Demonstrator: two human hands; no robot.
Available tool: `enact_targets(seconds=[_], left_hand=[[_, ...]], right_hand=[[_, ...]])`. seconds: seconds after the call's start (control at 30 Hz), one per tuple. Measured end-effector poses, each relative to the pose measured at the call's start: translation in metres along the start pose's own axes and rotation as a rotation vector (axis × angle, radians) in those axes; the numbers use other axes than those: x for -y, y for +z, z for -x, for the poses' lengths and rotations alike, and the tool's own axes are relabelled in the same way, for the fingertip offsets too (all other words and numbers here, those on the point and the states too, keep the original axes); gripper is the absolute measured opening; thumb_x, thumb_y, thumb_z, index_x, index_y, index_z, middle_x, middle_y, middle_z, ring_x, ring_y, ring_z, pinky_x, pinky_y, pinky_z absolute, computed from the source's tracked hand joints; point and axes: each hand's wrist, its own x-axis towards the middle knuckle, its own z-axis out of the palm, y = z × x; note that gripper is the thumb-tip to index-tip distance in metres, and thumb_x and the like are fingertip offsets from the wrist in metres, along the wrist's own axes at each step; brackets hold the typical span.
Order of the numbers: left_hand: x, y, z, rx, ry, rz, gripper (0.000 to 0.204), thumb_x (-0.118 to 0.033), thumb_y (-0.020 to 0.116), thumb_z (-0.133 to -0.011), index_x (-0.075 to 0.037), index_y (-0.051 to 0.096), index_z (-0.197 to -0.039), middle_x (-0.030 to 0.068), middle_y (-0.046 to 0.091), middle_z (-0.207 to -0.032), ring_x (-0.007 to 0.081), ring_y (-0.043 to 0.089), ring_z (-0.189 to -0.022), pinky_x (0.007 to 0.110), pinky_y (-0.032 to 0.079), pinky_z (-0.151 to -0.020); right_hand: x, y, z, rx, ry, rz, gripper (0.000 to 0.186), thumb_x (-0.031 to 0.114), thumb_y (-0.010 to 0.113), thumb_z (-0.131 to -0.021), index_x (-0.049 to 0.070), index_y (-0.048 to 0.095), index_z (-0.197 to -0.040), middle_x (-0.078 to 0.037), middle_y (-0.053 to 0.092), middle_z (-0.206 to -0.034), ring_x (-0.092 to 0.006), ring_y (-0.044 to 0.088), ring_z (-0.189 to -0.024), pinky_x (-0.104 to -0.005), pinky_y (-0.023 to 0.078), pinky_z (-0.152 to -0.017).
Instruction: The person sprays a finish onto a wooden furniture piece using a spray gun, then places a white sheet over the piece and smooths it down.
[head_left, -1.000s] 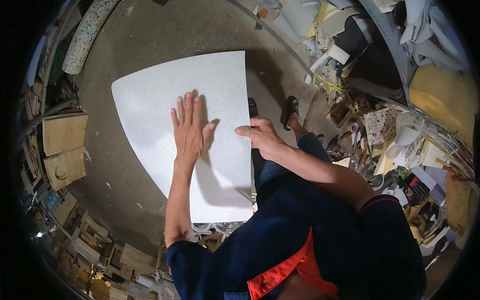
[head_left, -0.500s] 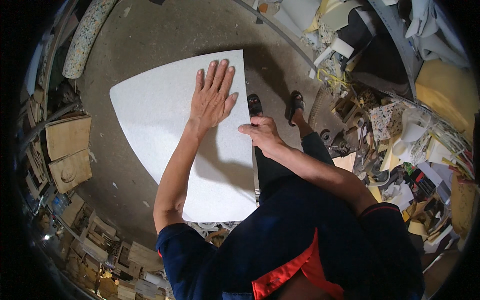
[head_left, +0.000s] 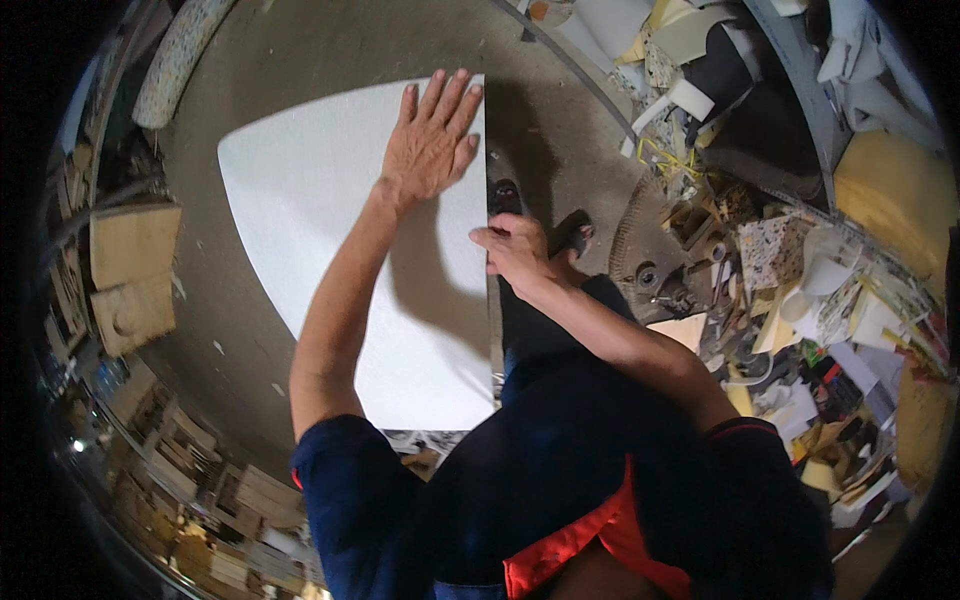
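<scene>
A large white sheet (head_left: pixel 300 190), rounded at its far left corner and straight along its right side, lies in front of me. My left hand (head_left: pixel 430 150) rests flat on its upper right part, with the fingers spread toward the far edge. At the middle of the straight right edge, my right hand (head_left: pixel 517 250) grips the sheet. The thumb lies on top, and some of the fingers are hidden at the edge. My left forearm crosses over the sheet and casts a shadow on it.
On the right is a heap of foam and fabric scraps (head_left: pixel 800 300). Wooden boards (head_left: pixel 135 270) and wooden pieces (head_left: pixel 190 450) line the left side. A speckled foam roll (head_left: pixel 178 70) stands at the far left. A coiled hose (head_left: pixel 635 230) lies beyond my legs.
The white sheet and both hands sit slightly farther away in the view. The right hand still grips the edge. My feet are closer together, and the whole view has shifted a little.
</scene>
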Motion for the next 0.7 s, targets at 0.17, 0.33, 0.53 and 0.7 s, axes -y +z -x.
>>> enact_targets(seconds=[0.17,0.33,0.53,0.7], left_hand=[[-0.008,0.005,0.003,-0.011,-0.044,-0.07,0.059,-0.035,0.028,-0.102,-0.01,0.025,-0.155,0.0098,0.019,-0.163,0.0294,0.015,-0.151,0.048,0.014,-0.123],[-0.017,0.013,0.033,-0.129,-0.211,0.02,0.059,-0.036,0.027,-0.103,-0.012,0.021,-0.157,0.0067,0.018,-0.164,0.0258,0.016,-0.151,0.048,0.011,-0.124],[-0.033,0.006,0.143,-0.106,-0.285,0.029,0.061,-0.039,0.027,-0.103,-0.012,0.022,-0.157,0.0083,0.019,-0.163,0.0279,0.016,-0.151,0.05,0.012,-0.123],[-0.081,0.01,0.179,0.018,-0.331,0.072,0.062,-0.041,0.026,-0.102,-0.013,0.021,-0.157,0.0077,0.013,-0.165,0.0286,0.009,-0.152,0.05,0.009,-0.124]], right_hand=[[-0.018,0.004,0.013,0.116,0.036,0.069,0.02,0.016,0.073,-0.085,-0.002,0.068,-0.092,-0.004,0.064,-0.079,-0.0124,0.062,-0.066,-0.0313,0.058,-0.057],[-0.046,0.003,0.031,0.176,0.036,0.187,0.018,0.014,0.073,-0.085,-0.003,0.069,-0.091,-0.006,0.066,-0.079,-0.0118,0.062,-0.063,-0.029,0.056,-0.053],[-0.079,0.008,0.047,0.173,-0.065,0.15,0.025,0.018,0.075,-0.08,-0.001,0.063,-0.069,-0.006,0.06,-0.058,-0.0139,0.058,-0.048,-0.0297,0.05,-0.044],[-0.095,0.002,0.057,0.175,-0.044,0.244,0.02,0.015,0.074,-0.082,-0.001,0.065,-0.073,-0.006,0.063,-0.066,-0.0116,0.06,-0.055,-0.0279,0.055,-0.048]])
